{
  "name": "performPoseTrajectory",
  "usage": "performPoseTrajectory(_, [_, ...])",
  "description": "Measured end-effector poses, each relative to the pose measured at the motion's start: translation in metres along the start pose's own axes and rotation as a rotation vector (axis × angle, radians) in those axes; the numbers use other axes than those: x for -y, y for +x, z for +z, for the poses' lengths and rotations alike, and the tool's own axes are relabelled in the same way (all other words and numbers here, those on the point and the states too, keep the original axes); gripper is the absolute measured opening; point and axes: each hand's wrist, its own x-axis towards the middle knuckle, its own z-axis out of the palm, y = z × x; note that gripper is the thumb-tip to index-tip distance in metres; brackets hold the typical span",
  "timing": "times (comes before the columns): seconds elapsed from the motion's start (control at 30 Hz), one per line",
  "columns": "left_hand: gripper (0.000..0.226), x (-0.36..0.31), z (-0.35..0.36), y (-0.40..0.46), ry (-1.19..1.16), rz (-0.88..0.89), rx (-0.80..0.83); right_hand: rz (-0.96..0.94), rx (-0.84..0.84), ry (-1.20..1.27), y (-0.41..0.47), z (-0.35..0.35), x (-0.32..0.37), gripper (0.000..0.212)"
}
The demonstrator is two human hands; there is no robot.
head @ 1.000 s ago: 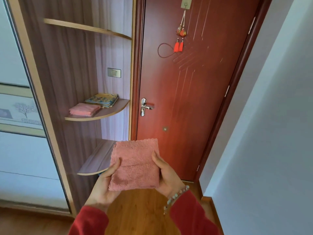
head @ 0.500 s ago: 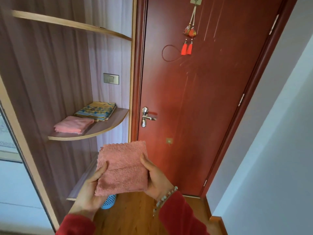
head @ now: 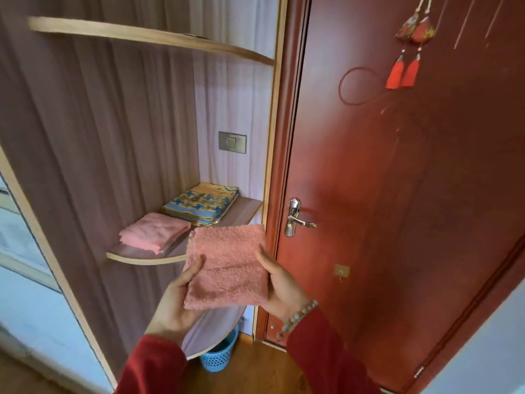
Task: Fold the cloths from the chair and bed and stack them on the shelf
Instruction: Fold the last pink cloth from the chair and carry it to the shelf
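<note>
A folded pink terry cloth [head: 227,265] is held flat between both hands, just in front of the middle corner shelf [head: 136,255]. My left hand [head: 176,302] grips its left edge with the thumb on top. Its right edge is gripped by my right hand [head: 281,282], which wears a bead bracelet. On the shelf lie a folded light pink cloth [head: 154,231] and, behind it, a folded yellow and blue patterned cloth [head: 203,203].
A red door [head: 397,194] with a metal handle [head: 298,218] stands right of the shelves. Another curved shelf [head: 159,38] is above and a lower one [head: 216,328] sits under my hands. A blue basket [head: 220,354] stands on the wooden floor.
I have moved closer to the shelves. The pink cloth in both hands has risen and now reaches the front edge of the middle shelf.
</note>
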Motion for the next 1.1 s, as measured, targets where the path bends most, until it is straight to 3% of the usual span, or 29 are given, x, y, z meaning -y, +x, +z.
performPoseTrajectory(0.37, [0.047, -0.023, -0.03, 0.088, -0.035, 0.042, -0.144, 0.134, 0.022, -0.015, 0.104, -0.032, 0.01, 0.032])
performPoseTrajectory(0.53, [0.03, -0.057, -0.044, 0.131, -0.033, 0.155, -0.196, 0.196, 0.021, -0.024, 0.172, -0.027, 0.011, 0.033])
performPoseTrajectory(0.67, [0.039, -0.095, -0.054, 0.158, -0.026, 0.18, -0.225, 0.219, 0.07, -0.033, 0.23, -0.01, 0.011, 0.038])
performPoseTrajectory(0.87, [0.023, -0.134, -0.075, 0.162, -0.025, 0.241, -0.282, 0.268, 0.139, -0.036, 0.293, 0.015, 0.0, 0.039])
performPoseTrajectory(1.1, [0.036, -0.162, -0.107, 0.15, 0.039, 0.464, -0.416, 0.418, 0.233, -0.248, 0.345, 0.051, 0.006, 0.022])
